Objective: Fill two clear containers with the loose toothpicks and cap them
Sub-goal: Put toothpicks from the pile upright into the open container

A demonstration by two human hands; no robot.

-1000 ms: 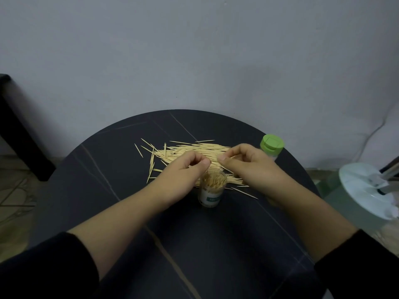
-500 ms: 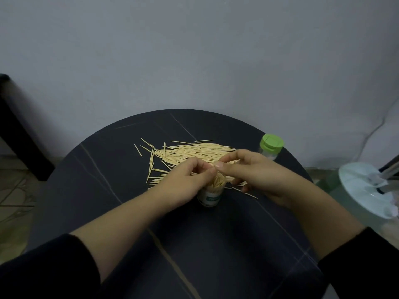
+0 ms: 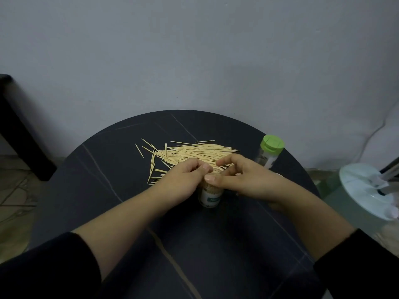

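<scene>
A heap of loose toothpicks (image 3: 194,151) lies on the far half of the round dark table (image 3: 121,214). An open clear container (image 3: 210,196) with a green label stands in the middle, packed with toothpicks. My left hand (image 3: 183,182) is at its rim, fingers curled and thumb against forefinger in a pinch on toothpicks that are mostly hidden. My right hand (image 3: 244,179) comes from the right; its thumb presses on the container's mouth and its forefinger is stretched out above. A second clear container (image 3: 269,154) with a green cap stands at the far right.
A white round object (image 3: 367,190) stands off the table's right edge. Dark furniture (image 3: 15,130) is at the left by the grey wall. The table's near half holds only my forearms.
Both hands have come down from a pinch above the container onto its mouth. The right hand's fingers have spread, and its thumb now lies over the opening.
</scene>
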